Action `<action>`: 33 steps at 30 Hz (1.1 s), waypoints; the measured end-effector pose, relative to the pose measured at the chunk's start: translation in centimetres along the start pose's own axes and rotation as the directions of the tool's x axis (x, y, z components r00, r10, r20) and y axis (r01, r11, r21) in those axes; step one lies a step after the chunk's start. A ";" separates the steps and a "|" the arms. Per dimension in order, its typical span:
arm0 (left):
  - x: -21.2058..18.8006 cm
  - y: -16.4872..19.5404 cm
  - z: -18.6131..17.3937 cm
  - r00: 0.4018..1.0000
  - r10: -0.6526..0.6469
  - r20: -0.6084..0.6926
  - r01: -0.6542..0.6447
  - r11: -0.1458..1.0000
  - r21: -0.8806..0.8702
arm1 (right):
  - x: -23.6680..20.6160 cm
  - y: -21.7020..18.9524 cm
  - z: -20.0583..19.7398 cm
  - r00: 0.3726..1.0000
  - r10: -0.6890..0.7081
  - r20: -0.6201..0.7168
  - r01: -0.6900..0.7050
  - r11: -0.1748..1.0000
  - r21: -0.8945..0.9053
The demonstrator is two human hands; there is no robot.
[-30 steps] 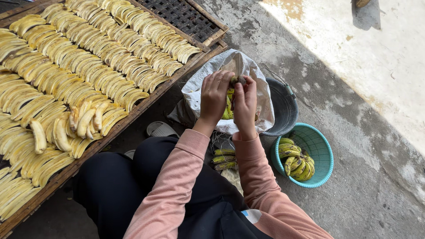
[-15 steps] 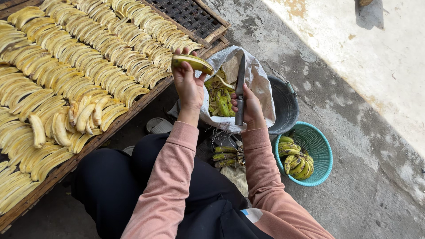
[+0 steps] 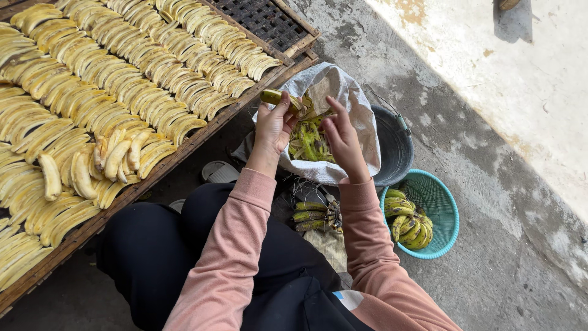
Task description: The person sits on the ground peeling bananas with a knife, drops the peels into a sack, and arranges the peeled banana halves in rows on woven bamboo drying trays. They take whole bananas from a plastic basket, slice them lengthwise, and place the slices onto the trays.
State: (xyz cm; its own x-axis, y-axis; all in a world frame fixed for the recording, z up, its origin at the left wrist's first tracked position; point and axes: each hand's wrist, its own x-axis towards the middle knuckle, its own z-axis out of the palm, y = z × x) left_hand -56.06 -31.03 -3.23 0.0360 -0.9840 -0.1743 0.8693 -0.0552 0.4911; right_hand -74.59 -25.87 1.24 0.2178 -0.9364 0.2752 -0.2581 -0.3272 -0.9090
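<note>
Broadly, the wooden drying rack (image 3: 184, 147) takes up the whole left side, tilted across the view and covered with rows of peeled yellow banana slices (image 3: 122, 92); a bare patch of dark mesh (image 3: 263, 18) shows at its far end. Beside the rack spreads the grey concrete floor (image 3: 490, 153), where the person sits in dark trousers and a pink long-sleeved top. Just ahead of the knees stands a white sack (image 3: 349, 104), open at the top and holding green banana peels (image 3: 309, 141). A dark bucket (image 3: 392, 147) sits touching the sack on its right, and a teal plastic basket (image 3: 444, 214) with unpeeled yellow-green bananas lies near it. A small bunch of green bananas (image 3: 315, 216) rests on the floor between the arms.

Above the sack's mouth, the left hand (image 3: 274, 125) is closed around a green-skinned banana (image 3: 278, 98), gripping it with fingers and thumb so it lies roughly level. The right hand (image 3: 340, 138) is just beside it, fingers partly spread and loosely curled; whether it holds anything cannot be told.
</note>
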 end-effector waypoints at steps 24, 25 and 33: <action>-4.5 4.3 2.2 0.790 -0.285 0.543 0.132 0.944 0.303 | 5.0 -0.6 -3.7 0.951 0.213 -0.224 -0.191 0.975 0.117; -4.1 3.8 2.1 0.834 -0.245 0.494 0.123 0.956 0.266 | 4.4 -0.9 -3.1 0.941 0.279 -0.191 -0.259 0.958 0.123; -1.5 -3.0 0.8 0.978 0.001 0.210 -0.037 0.985 0.167 | 4.0 -1.8 2.6 0.988 0.005 -0.157 0.013 0.994 0.110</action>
State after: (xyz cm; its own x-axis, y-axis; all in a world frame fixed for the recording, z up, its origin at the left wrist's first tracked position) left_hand -59.15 -29.54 -3.73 -0.0676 -0.9977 0.0091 0.7727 -0.0466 0.6330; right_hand -70.81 -28.71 3.16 0.0661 -0.9463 0.3165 -0.1505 -0.3230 -0.9344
